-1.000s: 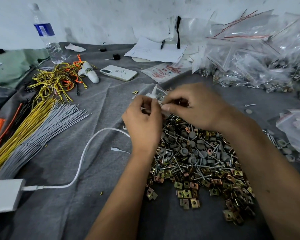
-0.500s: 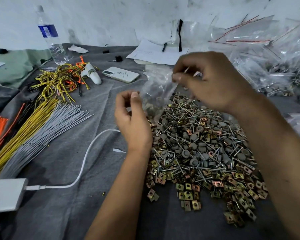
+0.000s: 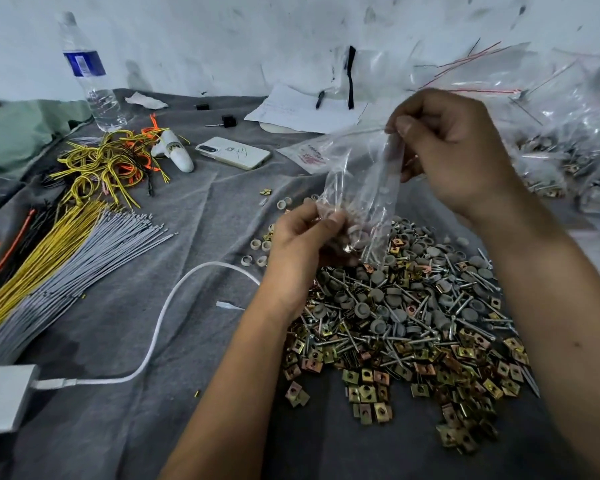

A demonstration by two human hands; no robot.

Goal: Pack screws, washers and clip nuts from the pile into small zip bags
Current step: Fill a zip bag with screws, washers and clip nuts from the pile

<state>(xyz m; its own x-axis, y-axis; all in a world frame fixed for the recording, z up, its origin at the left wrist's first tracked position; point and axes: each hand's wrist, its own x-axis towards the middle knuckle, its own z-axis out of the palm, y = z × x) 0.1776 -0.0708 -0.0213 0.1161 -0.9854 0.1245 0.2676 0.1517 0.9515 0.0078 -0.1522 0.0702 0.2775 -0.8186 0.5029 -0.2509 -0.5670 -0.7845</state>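
Got the zip bag hanging long-ways over the pile, my right hand pinching its top edge and my left hand pinching the loaded bottom corner, so sealing's probably on the right grip.

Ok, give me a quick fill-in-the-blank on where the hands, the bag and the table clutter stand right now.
1. The right hand pinches the ____ edge of the zip bag.
2. The left hand grips the bag's ____ end, above the pile.
3. The phone lies on the grey ____.
4. The water bottle stands ____ near the wall.

Missing words: top; bottom; cloth; upright
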